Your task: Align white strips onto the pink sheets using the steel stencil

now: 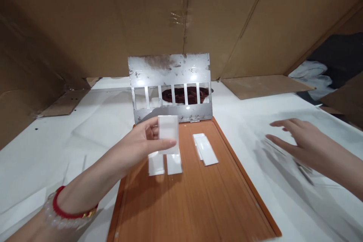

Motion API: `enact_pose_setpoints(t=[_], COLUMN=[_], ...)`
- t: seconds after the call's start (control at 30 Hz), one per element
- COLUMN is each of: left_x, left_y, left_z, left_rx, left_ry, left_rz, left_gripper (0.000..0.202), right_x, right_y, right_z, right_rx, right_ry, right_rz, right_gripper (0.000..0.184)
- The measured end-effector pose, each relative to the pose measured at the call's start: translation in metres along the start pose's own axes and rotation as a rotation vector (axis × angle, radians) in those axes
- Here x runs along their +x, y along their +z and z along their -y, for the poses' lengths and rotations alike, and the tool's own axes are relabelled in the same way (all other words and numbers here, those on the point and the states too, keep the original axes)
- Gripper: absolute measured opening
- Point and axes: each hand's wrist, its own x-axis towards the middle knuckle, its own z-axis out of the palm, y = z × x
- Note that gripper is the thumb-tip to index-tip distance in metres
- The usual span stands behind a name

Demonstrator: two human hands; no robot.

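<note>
My left hand (pixel 147 138) pinches a flat white rectangular piece (pixel 168 130) between thumb and fingers, held up above the brown wooden board (pixel 198 200). Below it on the board lie two white strips side by side, a left strip (pixel 155 165) and a right strip (pixel 174 164). Farther right, a few overlapping white strips (pixel 208 150) rest on the board. Out over the white table to the right is my right hand (pixel 297 136), its thumb and fingers apart with nothing seen between them. Some thin, blurred items lie under that hand; their kind is unclear.
A stained metal frame (pixel 170 72) with a row of rectangular slots stands upright at the board's far edge. Behind it sits a dark red coiled item (pixel 184 95). Cardboard walls (pixel 159 15) enclose the white table (pixel 241 117); a cardboard flap (pixel 263 85) lies at back right.
</note>
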Motion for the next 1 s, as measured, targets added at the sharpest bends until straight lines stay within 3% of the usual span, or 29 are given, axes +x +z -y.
enact_pose_setpoints(t=[0.07,0.13,0.23,0.3,0.37,0.43,0.5,0.57,0.67,0.73,0.87,1.0], left_x=[-0.001,-0.005,-0.016,-0.028,-0.039,-0.047,-0.048,-0.044,-0.031,-0.024,-0.015,-0.011], left_y=[0.007,0.019,0.042,0.055,0.060,0.052,0.031,0.004,-0.030,-0.042,-0.042,-0.037], left_z=[0.007,0.020,0.044,0.054,0.057,0.054,0.050,0.046,0.045,0.045,0.047,0.050], left_rx=[0.029,0.054,0.073,0.082,0.104,0.210,0.434,0.700,0.825,0.866,0.908,0.932], left_ry=[-0.014,-0.036,-0.047,-0.060,-0.084,-0.094,-0.048,0.060,0.085,0.085,0.104,0.134], left_rz=[0.009,0.043,0.117,0.152,0.179,0.210,0.206,0.121,0.045,0.046,0.095,0.107], left_gripper=[0.040,0.036,0.029,0.026,0.026,0.029,0.034,0.036,0.036,0.040,0.037,0.037], right_x=[-0.002,-0.009,-0.024,-0.032,-0.036,-0.033,-0.025,-0.013,0.004,0.013,0.023,0.038], right_y=[-0.008,-0.010,-0.002,0.005,0.009,0.010,0.009,0.010,0.022,0.035,0.056,0.056], right_z=[0.042,0.085,0.134,0.151,0.158,0.158,0.154,0.149,0.144,0.146,0.158,0.160], right_rx=[0.192,0.444,0.717,0.824,0.838,0.807,0.787,0.772,0.746,0.733,0.670,0.609], right_ry=[0.089,0.022,-0.053,-0.105,-0.127,-0.138,-0.144,-0.136,-0.087,-0.083,-0.144,-0.191], right_rz=[0.177,0.437,0.673,0.793,0.867,0.889,0.869,0.830,0.786,0.798,0.893,0.932], right_gripper=[0.042,0.047,0.034,0.026,0.021,0.022,0.025,0.029,0.033,0.033,0.027,0.022])
